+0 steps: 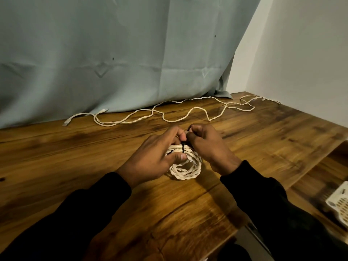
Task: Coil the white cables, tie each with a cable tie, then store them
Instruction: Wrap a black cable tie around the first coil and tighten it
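Note:
A coiled white braided cable (186,171) rests on the wooden table (75,157) at the centre. A black cable tie (183,146) wraps over the coil's far side. My left hand (156,157) grips the coil, thumb on its top and fingertips at the tie. My right hand (209,147) pinches the tie's end just above the coil. A second white cable (169,114) lies uncoiled and wavy along the table's far edge, with its plugs at the left end.
A pale blue cloth (113,53) hangs behind the table. A white wall (301,53) stands at the right. A white perforated basket (338,204) sits on a lower wooden shelf at the right edge.

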